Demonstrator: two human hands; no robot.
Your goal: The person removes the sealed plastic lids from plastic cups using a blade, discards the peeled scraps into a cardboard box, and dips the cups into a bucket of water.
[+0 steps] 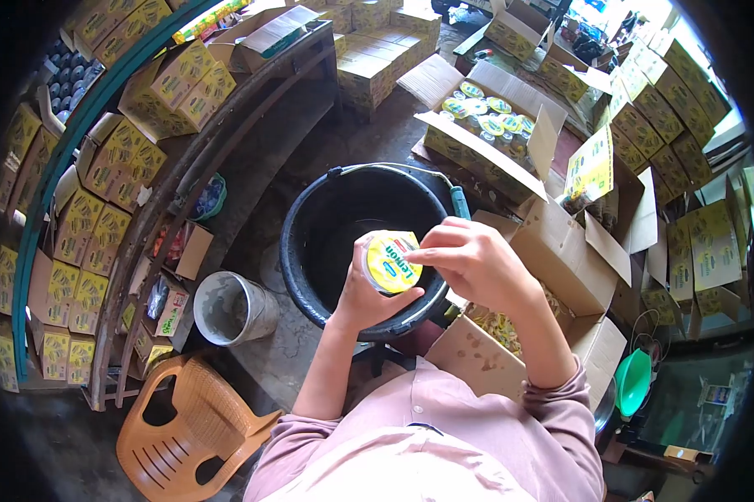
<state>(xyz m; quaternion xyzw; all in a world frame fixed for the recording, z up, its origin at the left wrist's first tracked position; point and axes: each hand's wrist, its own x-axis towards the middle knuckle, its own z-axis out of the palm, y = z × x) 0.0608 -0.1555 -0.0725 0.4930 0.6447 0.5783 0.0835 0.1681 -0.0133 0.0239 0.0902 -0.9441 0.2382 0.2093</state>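
In the head view, my left hand (362, 289) is wrapped round a clear plastic cup (375, 291) with a yellow label (385, 259) reading "Lemon" on the side facing me. My right hand (481, 261) is at the cup's right edge, its fingers curled and the index fingertip touching the label. Whether anything lies between the right fingers is hidden. Both hands are above the near rim of a large black bucket (291, 276), which has a wire handle with a green grip (460, 202). The inside of the bucket is dark.
An open carton (469, 159) of similar cups stands beyond the bucket. Beside my right arm is a carton (469, 360) with yellow strips. A grey-white pail (264, 314) and a brown plastic chair (197, 410) stand to the left. Stacked yellow cartons (80, 226) line both sides.
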